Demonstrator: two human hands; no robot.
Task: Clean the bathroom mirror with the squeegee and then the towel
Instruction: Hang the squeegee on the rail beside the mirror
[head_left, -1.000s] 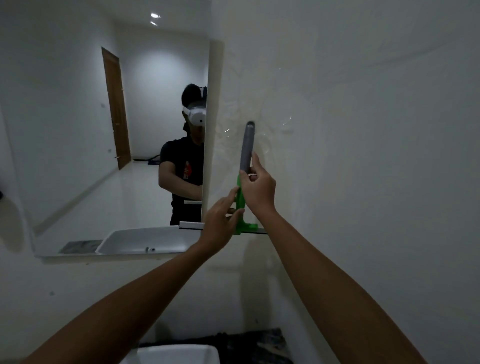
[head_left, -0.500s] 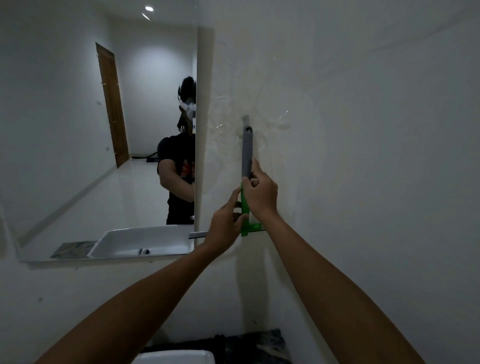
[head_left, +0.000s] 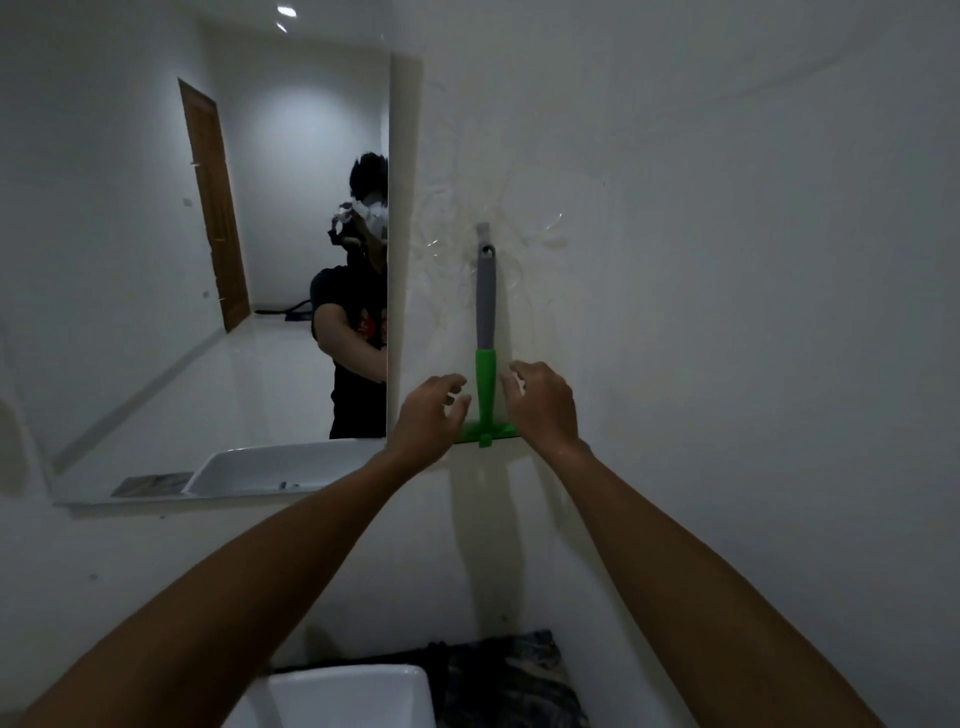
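Squeegee (head_left: 485, 332): hangs upright on wall hook (head_left: 483, 230), right of mirror (head_left: 208, 270). Left hand (head_left: 428, 415), right hand (head_left: 543, 402): fingers spread, flanking handle, gripping nothing.

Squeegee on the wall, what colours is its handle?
Grey on the upper part, bright green below, on the squeegee; the head view shows it.

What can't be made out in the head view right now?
- Squeegee blade: its ends sit behind the left hand and right hand.
- Hook at the handle top: too small and dim to tell how it holds.
- Sink: cut off by the bottom edge.
- Dark cloth beside the sink: too dark to tell if it is the towel.
- Mirror streaks: light too low to judge.
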